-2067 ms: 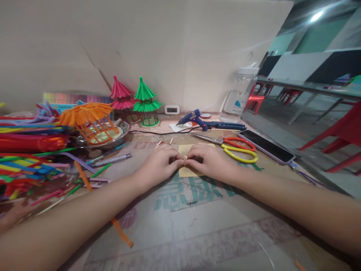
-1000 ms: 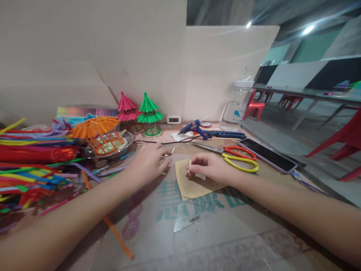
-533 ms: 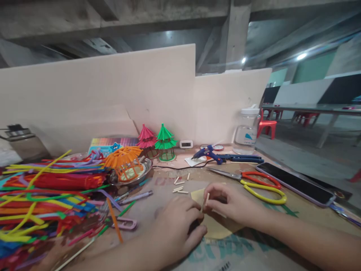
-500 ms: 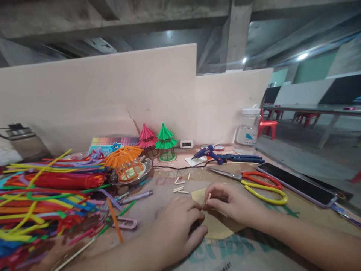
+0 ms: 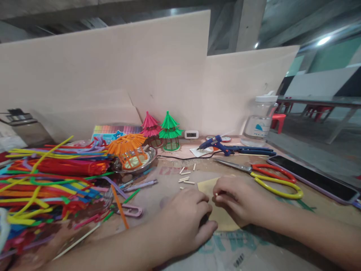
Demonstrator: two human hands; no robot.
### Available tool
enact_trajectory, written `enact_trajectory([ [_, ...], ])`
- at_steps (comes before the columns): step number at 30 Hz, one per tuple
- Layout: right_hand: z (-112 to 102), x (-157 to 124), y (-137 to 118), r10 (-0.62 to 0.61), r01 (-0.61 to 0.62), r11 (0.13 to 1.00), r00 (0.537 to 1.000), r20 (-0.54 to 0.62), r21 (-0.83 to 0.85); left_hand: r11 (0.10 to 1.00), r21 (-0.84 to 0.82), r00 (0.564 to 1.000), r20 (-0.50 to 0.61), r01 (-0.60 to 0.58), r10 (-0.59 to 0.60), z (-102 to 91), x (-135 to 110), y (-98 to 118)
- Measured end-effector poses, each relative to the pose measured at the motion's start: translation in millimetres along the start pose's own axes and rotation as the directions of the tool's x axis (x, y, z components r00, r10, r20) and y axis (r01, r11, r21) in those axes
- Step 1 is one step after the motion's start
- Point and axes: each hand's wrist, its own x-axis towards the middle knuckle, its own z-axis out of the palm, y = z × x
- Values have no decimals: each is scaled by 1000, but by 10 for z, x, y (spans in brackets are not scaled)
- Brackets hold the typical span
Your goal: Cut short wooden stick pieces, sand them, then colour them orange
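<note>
From where I stand, both bare hands are close together over the near middle of the desk [image 5: 166, 195]. The right hand [image 5: 237, 197] has its grip pinched narrow, thumb against fingertips, with the pale end of a short stick [image 5: 216, 194] peeping out between them. That hand is over the yellow paper [image 5: 224, 222], covering a good part of it. The left hand [image 5: 187, 218] has its fingers curled just beside the right one, at the paper's left edge; I can't tell whether its grip holds anything.

A few loose stick pieces [image 5: 184, 178] lie just beyond the left hand. Past the right wrist are scissors [image 5: 276, 183] with one red and one yellow handle, and a phone [image 5: 313, 178] next to them. Further back, a blue glue gun [image 5: 213, 143] sits near a small digital clock [image 5: 191, 134]. A green pagoda model [image 5: 170, 130] and a pink pagoda model [image 5: 150, 126] stand upright side by side, while an orange model [image 5: 128, 148] leans in a metal bowl [image 5: 150, 160]. Colourful pipe cleaners [image 5: 56, 167] are heaped at far left.
</note>
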Motion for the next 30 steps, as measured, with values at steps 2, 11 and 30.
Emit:
enact_trajectory([
  [2,14,34,21,40,-40,995,999,10,90,1000,0,1000,1,-4,4,-5,11,5],
  [11,7,50,11,81,-86,985,996,40,151,999,12,998,42,53,-53,-9,13,25],
  [30,27,62,5,56,-55,996,998,-17,77,999,47,1000,-3,26,-26,-2,12,-13],
])
